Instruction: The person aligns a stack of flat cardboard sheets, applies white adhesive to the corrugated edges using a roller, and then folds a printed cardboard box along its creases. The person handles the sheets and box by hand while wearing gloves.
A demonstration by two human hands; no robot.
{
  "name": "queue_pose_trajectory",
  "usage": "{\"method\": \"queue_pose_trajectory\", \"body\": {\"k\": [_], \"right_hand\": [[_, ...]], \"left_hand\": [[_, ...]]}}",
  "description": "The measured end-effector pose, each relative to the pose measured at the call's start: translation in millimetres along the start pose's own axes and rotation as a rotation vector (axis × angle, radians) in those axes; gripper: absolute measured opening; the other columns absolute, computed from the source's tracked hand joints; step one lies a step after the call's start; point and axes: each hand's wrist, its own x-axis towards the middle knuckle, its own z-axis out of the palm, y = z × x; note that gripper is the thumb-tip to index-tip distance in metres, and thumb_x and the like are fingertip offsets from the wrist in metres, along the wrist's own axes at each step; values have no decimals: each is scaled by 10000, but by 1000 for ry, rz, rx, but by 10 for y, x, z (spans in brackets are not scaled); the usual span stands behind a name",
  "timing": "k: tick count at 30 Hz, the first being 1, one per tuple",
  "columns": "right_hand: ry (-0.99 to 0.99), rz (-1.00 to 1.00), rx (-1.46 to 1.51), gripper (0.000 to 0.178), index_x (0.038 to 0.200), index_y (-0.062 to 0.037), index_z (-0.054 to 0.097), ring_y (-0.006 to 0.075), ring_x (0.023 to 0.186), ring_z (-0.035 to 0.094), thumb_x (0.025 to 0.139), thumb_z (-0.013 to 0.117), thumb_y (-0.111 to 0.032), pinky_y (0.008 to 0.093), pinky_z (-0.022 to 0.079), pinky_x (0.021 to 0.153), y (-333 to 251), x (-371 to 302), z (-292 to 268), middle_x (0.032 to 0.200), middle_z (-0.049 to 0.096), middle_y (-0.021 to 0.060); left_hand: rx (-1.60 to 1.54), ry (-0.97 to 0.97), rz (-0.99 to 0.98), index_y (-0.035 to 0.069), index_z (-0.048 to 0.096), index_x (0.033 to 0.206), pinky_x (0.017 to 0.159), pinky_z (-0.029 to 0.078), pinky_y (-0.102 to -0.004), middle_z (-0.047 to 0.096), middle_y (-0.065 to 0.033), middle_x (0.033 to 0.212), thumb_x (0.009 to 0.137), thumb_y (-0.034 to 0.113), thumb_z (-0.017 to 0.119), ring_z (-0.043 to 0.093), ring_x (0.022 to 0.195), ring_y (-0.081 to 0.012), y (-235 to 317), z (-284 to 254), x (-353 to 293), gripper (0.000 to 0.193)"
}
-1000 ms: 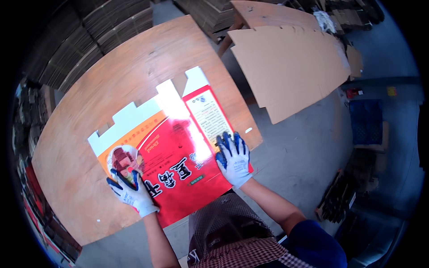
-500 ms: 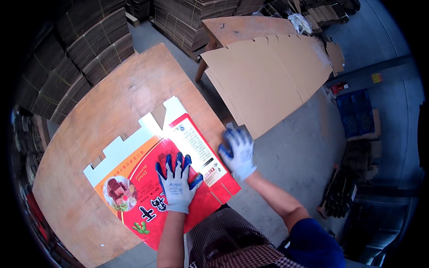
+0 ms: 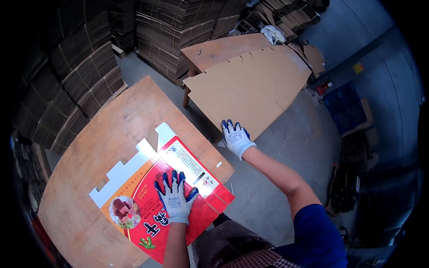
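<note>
Flat on the near wooden table lies a printed cardboard box blank [image 3: 145, 207], red and orange with white cut-out flaps and a food picture. My left hand [image 3: 175, 198], in a white glove with blue-coated fingers, presses on its red panel with the fingers spread. A large plain brown cardboard sheet [image 3: 252, 89] lies over a second table, farther off to the right. At its near corner is my right hand [image 3: 237, 139], gloved alike, with fingers outstretched over the cardboard's edge. Whether any fingertip grips that edge cannot be made out.
The near wooden table [image 3: 116, 123] and the farther table [image 3: 228, 50] stand apart with a gap of floor between them. Tall strapped cardboard stacks [image 3: 163, 42] line the back and left. A blue plastic crate [image 3: 343, 107] sits at the right.
My right hand has moved from beside the printed blank's right edge to the brown sheet's near corner. My left hand stays on the blank. The whole view has shifted, with the scene lower.
</note>
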Motion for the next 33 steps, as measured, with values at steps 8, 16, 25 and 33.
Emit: {"method": "queue_pose_trajectory", "body": {"k": [8, 16, 25, 33], "right_hand": [[475, -100, 588, 492, 1399, 2, 525, 363, 994, 683, 953, 604, -190, 427, 547, 865, 148, -1107, -2386, 1149, 687, 221], [267, 247, 1702, 462, 1325, 41, 569, 145, 1020, 623, 939, 660, -195, 277, 484, 945, 1180, -1492, -1791, 1131, 668, 70], [-566, 155, 2012, 621, 1414, 17, 516, 181, 1151, 622, 859, 780, -70, 326, 487, 1015, -565, -1045, 270, 1300, 653, 91], [-584, 212, 2059, 635, 1448, 2, 485, 218, 1162, 631, 865, 734, -30, 348, 506, 1003, -683, -1073, 131, 1318, 641, 113]], "left_hand": [[24, 117, 1, 200, 376, 1567, 1218, -3, -642, 307, -63, 1648, 908, 669, 534, 179, 1538, -373, -210, 34, -55, 825], [94, -210, -5, 100, 516, 1459, 1214, 118, -638, 417, -159, 1561, 955, 462, 582, 304, 1484, -364, -91, -295, -71, 624], [-448, 291, -396, 66, 541, 1436, 1225, 164, -568, 407, -172, 1566, 977, 344, 574, 312, 1483, -361, -563, 170, -742, 538], [-222, 654, -725, 35, 562, 1415, 1235, 205, -507, 398, -184, 1571, 997, 239, 568, 319, 1481, -357, -1439, -108, -1429, 465]]}}
